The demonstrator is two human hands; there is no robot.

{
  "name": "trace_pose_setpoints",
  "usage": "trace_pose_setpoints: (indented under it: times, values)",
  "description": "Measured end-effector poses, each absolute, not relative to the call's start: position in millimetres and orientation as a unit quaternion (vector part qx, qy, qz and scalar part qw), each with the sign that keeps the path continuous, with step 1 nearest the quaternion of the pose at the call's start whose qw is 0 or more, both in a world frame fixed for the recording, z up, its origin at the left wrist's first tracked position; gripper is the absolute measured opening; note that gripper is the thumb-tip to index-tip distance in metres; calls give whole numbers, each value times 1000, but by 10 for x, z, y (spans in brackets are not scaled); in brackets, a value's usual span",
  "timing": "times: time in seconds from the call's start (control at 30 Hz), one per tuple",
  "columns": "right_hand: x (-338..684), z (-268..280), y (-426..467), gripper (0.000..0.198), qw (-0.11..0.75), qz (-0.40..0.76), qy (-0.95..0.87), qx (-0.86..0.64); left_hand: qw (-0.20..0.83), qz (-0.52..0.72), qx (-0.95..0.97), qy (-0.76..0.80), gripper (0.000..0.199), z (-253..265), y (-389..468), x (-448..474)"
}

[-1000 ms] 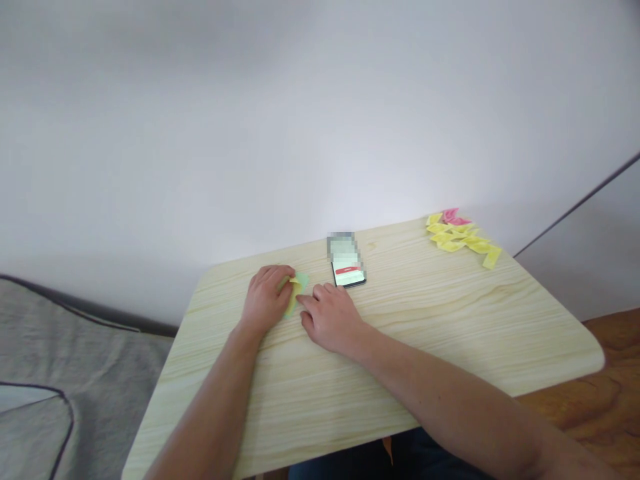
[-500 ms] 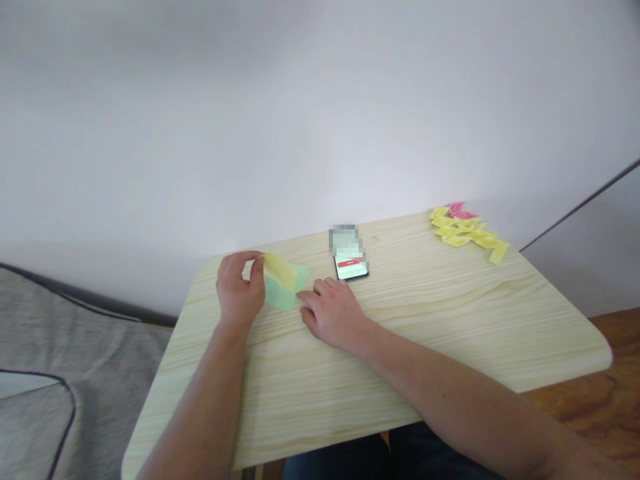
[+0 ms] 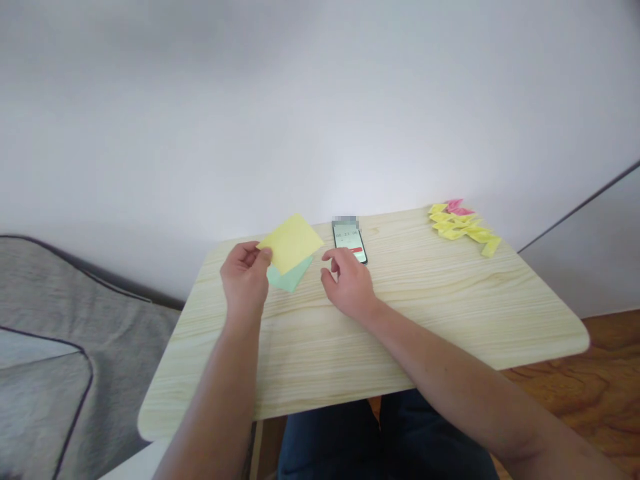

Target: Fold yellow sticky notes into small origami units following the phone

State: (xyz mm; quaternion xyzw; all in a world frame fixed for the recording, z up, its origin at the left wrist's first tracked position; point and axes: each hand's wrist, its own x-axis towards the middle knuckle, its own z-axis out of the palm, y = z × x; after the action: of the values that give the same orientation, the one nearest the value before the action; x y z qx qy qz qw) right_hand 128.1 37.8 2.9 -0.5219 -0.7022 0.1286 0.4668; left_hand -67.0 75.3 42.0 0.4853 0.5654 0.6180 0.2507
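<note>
Between thumb and fingers, my left hand [image 3: 246,277] pinches one corner of a square yellow sheet of paper [image 3: 293,243], which is lifted and tilted above the table. Partly hidden under it lies green paper [image 3: 294,277] on the tabletop. My right hand [image 3: 349,281] is off to the right of both papers, its thumb and forefinger apart with nothing between them. Just beyond that hand rests a phone [image 3: 350,240] with a lit screen, its lower part partly covered by the fingers.
Several folded yellow paper pieces [image 3: 467,230] and pink ones [image 3: 459,207] lie at the far right of the pale wooden table [image 3: 425,320]. A white wall [image 3: 320,120] rises behind the table. Grey fabric [image 3: 120,347] is at the left.
The yellow sheet has come up off the green paper and now shows its full face in my left hand. My right hand has moved right, away from the green paper, toward the phone.
</note>
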Motion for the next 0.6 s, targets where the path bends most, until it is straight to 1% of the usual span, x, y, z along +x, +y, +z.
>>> trace_pose_setpoints:
  times: [0.1,0.17,0.23,0.27,0.3,0.33,0.4,0.47,0.53,0.6]
  values:
    - [1442,167,298,44,502,104,-668,-539,312,608,460,568,26,424,572,-572]
    - [1547,245,164,53,479,71,-698,-527,331,584,469,574,29,420,402,-484]
    - [1643,277,-25,53,433,35,-744,-507,337,561,483,581,39,396,209,-388]
    - [1689,272,-126,52,419,25,-760,-497,341,556,488,581,44,373,110,-342]
    - [1736,253,-224,47,409,21,-774,-482,352,545,491,581,44,342,15,-300]
    - [1783,223,-311,40,402,21,-788,-466,366,535,493,581,39,305,-76,-261]
    - [1885,143,-447,27,390,35,-809,-439,396,498,510,579,21,221,-236,-197]
    - [1990,64,-533,20,385,55,-822,-417,420,461,530,575,15,140,-365,-146]
    - [2088,2,-592,17,374,78,-829,-408,411,421,563,580,15,75,-458,-112]
    - [2168,-37,-646,17,363,98,-831,-409,360,391,612,586,15,30,-507,-97]
